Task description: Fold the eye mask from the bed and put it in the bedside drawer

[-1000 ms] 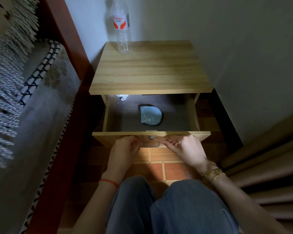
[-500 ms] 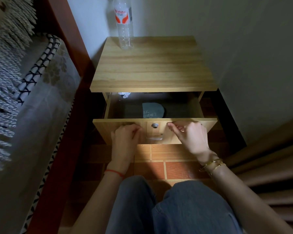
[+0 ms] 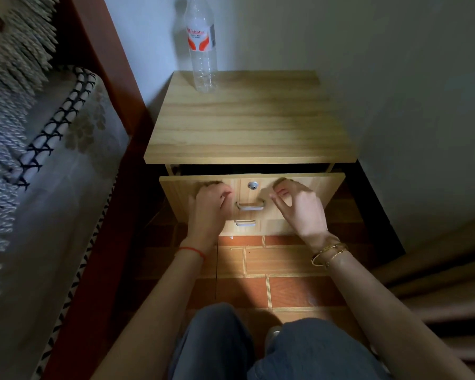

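Hands (image 3: 211, 204) and (image 3: 299, 207) press my loosely curled, empty grip against the light, stiff drawer front (image 3: 324, 187), best pushed beside its handle (image 3: 250, 205), nearly closed.

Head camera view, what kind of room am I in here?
Most likely a bedroom: a bed with a fringed blanket sits beside a wooden bedside cabinet, and a water bottle stands on its top.
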Demonstrator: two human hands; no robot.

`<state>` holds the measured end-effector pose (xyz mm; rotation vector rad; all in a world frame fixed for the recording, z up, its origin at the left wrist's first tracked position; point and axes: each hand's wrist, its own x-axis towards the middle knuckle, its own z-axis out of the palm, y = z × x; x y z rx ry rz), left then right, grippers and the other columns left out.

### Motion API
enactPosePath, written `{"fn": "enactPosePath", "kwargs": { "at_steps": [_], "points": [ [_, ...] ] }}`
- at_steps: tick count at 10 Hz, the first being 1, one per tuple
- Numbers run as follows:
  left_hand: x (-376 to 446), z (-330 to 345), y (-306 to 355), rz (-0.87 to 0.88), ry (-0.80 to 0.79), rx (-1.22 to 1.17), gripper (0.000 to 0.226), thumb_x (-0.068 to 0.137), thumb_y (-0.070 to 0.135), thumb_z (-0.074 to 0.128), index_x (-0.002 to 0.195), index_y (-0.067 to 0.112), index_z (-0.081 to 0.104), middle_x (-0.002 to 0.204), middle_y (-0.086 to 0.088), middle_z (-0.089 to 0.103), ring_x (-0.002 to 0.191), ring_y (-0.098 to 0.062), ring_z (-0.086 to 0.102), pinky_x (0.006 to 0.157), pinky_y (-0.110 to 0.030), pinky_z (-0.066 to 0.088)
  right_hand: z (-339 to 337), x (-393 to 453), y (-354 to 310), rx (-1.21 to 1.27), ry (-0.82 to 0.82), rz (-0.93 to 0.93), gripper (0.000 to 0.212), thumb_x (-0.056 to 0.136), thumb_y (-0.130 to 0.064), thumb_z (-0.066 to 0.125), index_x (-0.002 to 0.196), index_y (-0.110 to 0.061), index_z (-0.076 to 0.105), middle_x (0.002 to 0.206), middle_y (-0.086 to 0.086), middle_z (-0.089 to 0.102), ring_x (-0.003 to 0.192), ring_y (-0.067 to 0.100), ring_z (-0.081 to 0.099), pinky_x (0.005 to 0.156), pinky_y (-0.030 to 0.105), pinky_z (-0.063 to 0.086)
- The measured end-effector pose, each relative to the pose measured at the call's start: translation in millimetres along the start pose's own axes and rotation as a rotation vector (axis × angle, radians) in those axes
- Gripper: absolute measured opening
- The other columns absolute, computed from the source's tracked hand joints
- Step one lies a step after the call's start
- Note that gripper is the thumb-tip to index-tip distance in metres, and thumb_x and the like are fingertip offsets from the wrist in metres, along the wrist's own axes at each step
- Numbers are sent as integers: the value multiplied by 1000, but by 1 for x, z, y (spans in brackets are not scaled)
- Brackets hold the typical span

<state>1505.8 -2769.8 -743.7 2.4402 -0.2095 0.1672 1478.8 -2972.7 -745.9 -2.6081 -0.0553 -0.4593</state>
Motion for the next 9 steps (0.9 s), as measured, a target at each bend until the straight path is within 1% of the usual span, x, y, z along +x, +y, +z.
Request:
{"fn": "enactPosePath", "kwargs": {
  "at_steps": [1, 2, 3, 4, 5, 6, 7, 8, 9],
  "points": [
    [10, 6, -4, 29, -42, 42, 17, 90, 25, 47, 99, 21, 62, 104, 3, 63, 104, -18, 54, 95, -42, 38, 9, 8, 4, 1, -31, -1, 30, 88, -31, 61, 113, -15, 57, 110, 6, 64, 97, 21, 62, 72, 34, 55],
    [19, 11, -6, 65, -54, 90, 23, 87, 28, 51, 107, 20, 59, 110, 1, 59, 107, -21, 51, 95, -42, 38, 15, 14, 6, -4, -30, -15, 32, 87, -29, 62, 114, -14, 54, 112, 5, 61, 104, 22, 58, 71, 35, 54],
    [26, 13, -4, 72, -55, 145, 28, 88, 30, 52, 112, 19, 58, 113, -1, 58, 109, -22, 50, 96, -43, 39, 17, 20, 6, -7, -38, 1, 36, 87, -30, 61, 118, -14, 52, 117, 6, 60, 110, 23, 55, 77, 36, 53],
    [30, 14, -2, 69, -35, 156, 27, 88, 29, 52, 112, 18, 57, 114, -2, 58, 110, -23, 49, 98, -44, 40, 18, 25, 7, -4, -39, 1, 37, 87, -30, 61, 119, -14, 52, 118, 6, 59, 110, 23, 55, 77, 34, 51],
    [27, 16, -1, 73, -46, 202, 31, 88, 29, 51, 116, 17, 54, 117, -3, 56, 111, -24, 49, 98, -41, 40, 16, 23, 6, -14, -61, 8, 39, 88, -32, 61, 121, -13, 51, 119, 7, 59, 112, 24, 54, 81, 36, 51],
    [21, 17, -2, 66, -66, 223, 39, 88, 31, 51, 125, 19, 49, 125, -3, 52, 117, -23, 47, 100, -40, 38, 12, 19, 5, -27, -88, 0, 46, 89, -37, 58, 128, -13, 49, 124, 9, 59, 117, 25, 53, 92, 39, 49],
    [15, 12, 0, 60, -79, 237, 40, 89, 30, 51, 128, 21, 47, 127, -2, 51, 119, -22, 47, 97, -41, 38, 3, 15, 3, -33, -100, 20, 47, 89, -35, 58, 131, -14, 49, 127, 10, 59, 121, 28, 51, 99, 42, 44],
    [7, 3, 1, 129, -29, 269, 39, 90, 29, 51, 128, 19, 48, 125, -3, 53, 118, -23, 48, 95, -41, 40, -6, 8, 2, -22, -74, 10, 45, 89, -34, 59, 129, -16, 50, 126, 9, 61, 119, 28, 52, 97, 44, 44],
    [1, -9, 7, 151, 16, 312, 41, 90, 32, 49, 129, 20, 49, 125, -2, 55, 119, -23, 48, 97, -40, 40, -16, 3, -2, 9, -37, 33, 48, 88, -32, 61, 131, -15, 49, 125, 9, 61, 118, 28, 52, 97, 44, 44]
  ]
}}
